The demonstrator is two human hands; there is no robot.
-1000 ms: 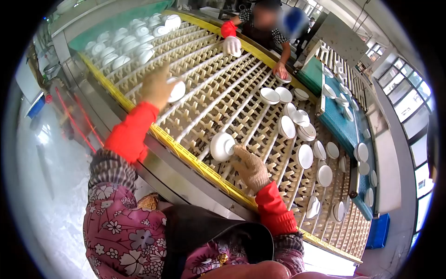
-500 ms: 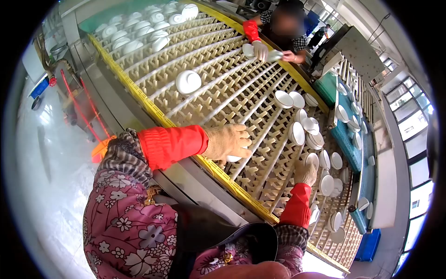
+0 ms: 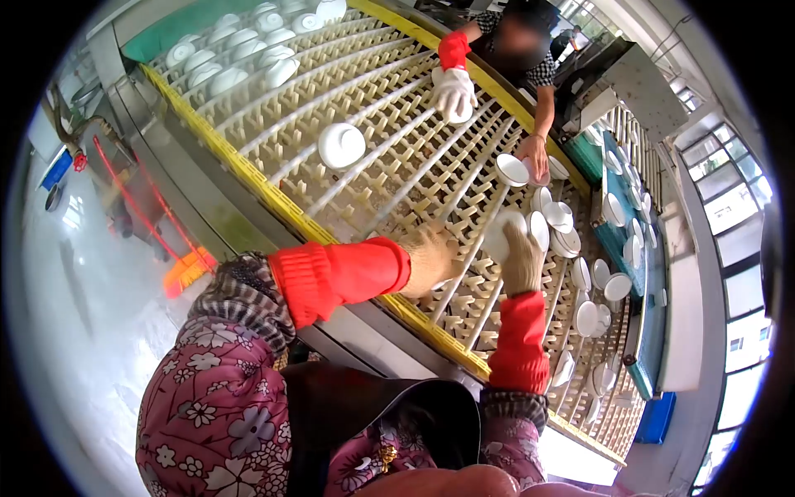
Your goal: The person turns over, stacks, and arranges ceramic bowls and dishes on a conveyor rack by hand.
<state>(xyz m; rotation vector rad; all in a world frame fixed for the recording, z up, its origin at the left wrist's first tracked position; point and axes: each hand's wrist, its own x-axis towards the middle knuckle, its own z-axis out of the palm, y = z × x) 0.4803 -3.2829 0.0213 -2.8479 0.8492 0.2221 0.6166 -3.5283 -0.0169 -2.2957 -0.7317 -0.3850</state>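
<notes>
My left hand point(image 3: 429, 258), in a beige glove and red cuff, reaches low over the slatted conveyor near its yellow edge. Its fingers curl round a white bowl point(image 3: 440, 285), of which only a sliver shows beneath the palm. Further right, my right hand point(image 3: 522, 261), in the same kind of glove, grips another white bowl point(image 3: 498, 236), smeared by motion. That bowl is just left of a cluster of white bowls point(image 3: 560, 217). Between my left hand and the far rows, a single white bowl point(image 3: 341, 146) rests on the pegs.
Across the conveyor point(image 3: 373, 199), a co-worker's gloved hand point(image 3: 454, 89) covers a bowl, and their bare hand point(image 3: 534, 153) touches another near the cluster. Rows of bowls point(image 3: 248, 45) stand at the far left. A teal belt point(image 3: 619, 248) carries bowls on the right. An orange broom point(image 3: 189, 272) lies left.
My right hand has moved up and left and now has a bowl. My left hand has shifted slightly right. The co-worker's hands have separated, the bare one coming down toward the cluster.
</notes>
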